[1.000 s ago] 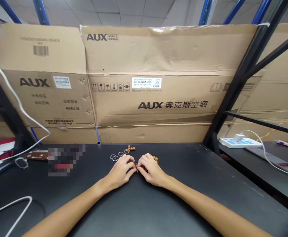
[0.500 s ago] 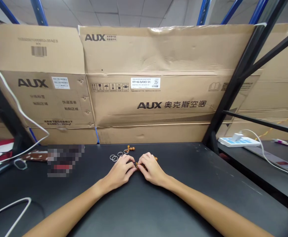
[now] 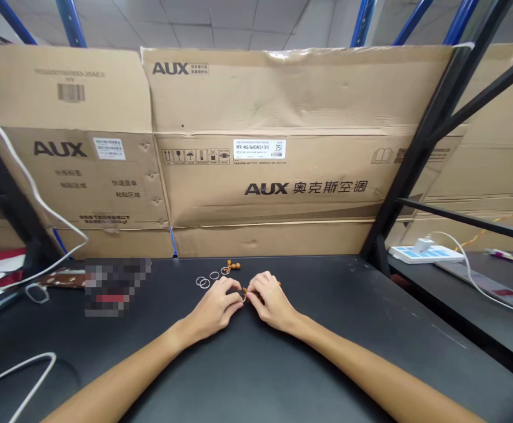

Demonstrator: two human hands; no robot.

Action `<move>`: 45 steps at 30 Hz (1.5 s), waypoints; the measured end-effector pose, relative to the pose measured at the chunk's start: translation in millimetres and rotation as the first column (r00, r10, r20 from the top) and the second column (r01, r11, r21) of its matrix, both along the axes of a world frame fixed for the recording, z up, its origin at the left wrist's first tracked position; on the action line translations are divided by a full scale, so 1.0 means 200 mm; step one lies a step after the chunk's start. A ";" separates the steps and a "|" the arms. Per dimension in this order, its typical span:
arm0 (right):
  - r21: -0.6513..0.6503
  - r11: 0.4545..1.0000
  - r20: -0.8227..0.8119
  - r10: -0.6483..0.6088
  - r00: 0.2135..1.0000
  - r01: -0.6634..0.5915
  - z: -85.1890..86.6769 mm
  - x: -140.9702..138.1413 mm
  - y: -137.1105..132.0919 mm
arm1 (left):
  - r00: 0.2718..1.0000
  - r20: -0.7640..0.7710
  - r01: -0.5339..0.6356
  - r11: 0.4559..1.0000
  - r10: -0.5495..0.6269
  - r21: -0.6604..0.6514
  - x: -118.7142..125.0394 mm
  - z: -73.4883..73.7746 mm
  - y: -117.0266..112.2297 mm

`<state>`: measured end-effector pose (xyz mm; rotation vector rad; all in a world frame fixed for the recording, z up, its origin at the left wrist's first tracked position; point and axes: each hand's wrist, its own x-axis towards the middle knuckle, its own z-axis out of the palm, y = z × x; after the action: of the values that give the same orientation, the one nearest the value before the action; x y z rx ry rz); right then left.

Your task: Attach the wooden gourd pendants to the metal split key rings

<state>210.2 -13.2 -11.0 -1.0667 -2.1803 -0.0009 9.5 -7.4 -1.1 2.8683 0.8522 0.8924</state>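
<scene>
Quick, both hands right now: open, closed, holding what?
Left hand: closed, pinching a small ring.
Right hand: closed on an orange cord; what lies under its palm is hidden.

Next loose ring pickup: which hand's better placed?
Left, probably. The loose rings lie just beyond the left hand, on its own side; the right hand is farther across. Both hands are at a small ring, so the left may need freeing first.

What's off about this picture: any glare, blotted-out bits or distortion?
Head view: glare whitens the top edge of the big carton; a pixelated patch blots out something leftward on the table. Same view: black posts splay outward, perhaps from a wide-angle lens; details between left hand and right hand are unclear.
</scene>
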 end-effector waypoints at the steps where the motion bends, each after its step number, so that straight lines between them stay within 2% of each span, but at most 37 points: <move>1: 0.001 0.999 -0.011 -0.039 0.999 0.039 0.00 0.00 0.01 | 1.000 -0.007 0.019 1.000 -0.019 0.000 0.00 0.00 0.00; 3: 0.003 0.996 -0.032 -0.087 0.996 0.087 0.00 0.01 0.02 | 0.999 -0.028 0.044 0.999 -0.045 -0.002 0.00 0.01 -0.01; 5: 0.014 0.995 -0.044 -0.095 0.994 0.096 0.00 0.02 0.02 | 0.999 -0.035 0.021 1.000 -0.021 0.009 -0.01 0.02 0.00; 8: 0.052 0.993 -0.034 -0.107 0.994 0.108 0.01 0.02 0.02 | 0.993 -0.021 -0.116 0.991 0.118 0.068 -0.04 0.02 0.04; 11: 0.086 0.986 0.024 -0.143 0.989 0.141 0.01 0.02 0.02 | 0.962 -0.026 -0.268 0.955 0.273 0.122 -0.09 0.01 0.10; 15: 0.089 0.983 0.106 -0.171 0.980 0.162 -0.01 0.03 0.04 | 0.912 -0.027 -0.400 0.903 0.409 0.158 -0.12 -0.01 0.15; 18: 0.077 0.984 0.119 -0.167 0.979 0.159 -0.02 0.04 0.05 | 0.883 -0.028 -0.458 0.872 0.469 0.175 -0.12 -0.02 0.16; 22: 0.047 0.990 0.149 -0.140 0.979 0.134 -0.04 0.05 0.06 | 0.884 -0.100 -0.440 0.884 0.458 0.161 -0.11 -0.04 0.16; 28: 0.013 0.981 0.187 -0.190 0.964 0.191 -0.05 0.07 0.10 | 0.957 -0.110 -0.261 0.963 0.267 0.065 -0.09 -0.01 0.12; 31: 0.010 0.980 0.175 -0.199 0.964 0.200 -0.05 0.08 0.11 | 0.972 -0.101 -0.208 0.976 0.213 0.060 -0.07 0.00 0.09; 41: 0.001 0.978 0.144 -0.207 0.968 0.209 -0.05 0.08 0.10 | 0.918 -0.082 -0.373 0.915 0.388 0.154 -0.10 -0.02 0.15; 45: -0.011 0.975 0.154 -0.216 0.964 0.220 -0.04 0.07 0.10 | 0.923 -0.136 -0.339 0.927 0.361 0.164 -0.08 -0.01 0.17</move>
<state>224.8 7.3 -19.7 -1.3573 -2.1895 -0.1559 -7.5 27.2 -3.5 2.9918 1.4124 0.7693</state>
